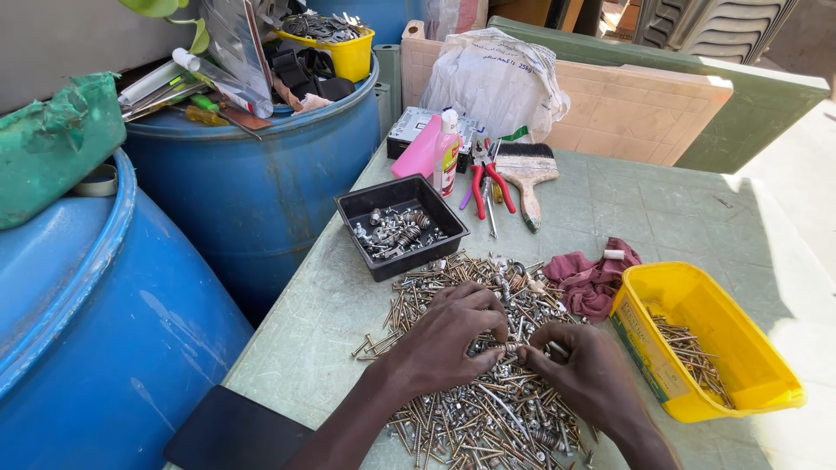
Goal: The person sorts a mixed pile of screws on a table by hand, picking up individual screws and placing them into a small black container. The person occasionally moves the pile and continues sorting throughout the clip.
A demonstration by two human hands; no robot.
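Two blue drums crowd the green desk from nine to eleven o'clock, and a heap of mixed screws spreads over its near middle. At three o'clock of the heap sits a yellow tub, at twelve a black tray of fittings. Over the heap, left hand and right hand meet, each grip pinched on one small screw between them

My left hand and right hand hiding the screws beneath them, my fingertips' hold too small to tell, both my forearms cut off at the bottom edge, black tablet cropped there too, nearest blue drum cut by the left edge
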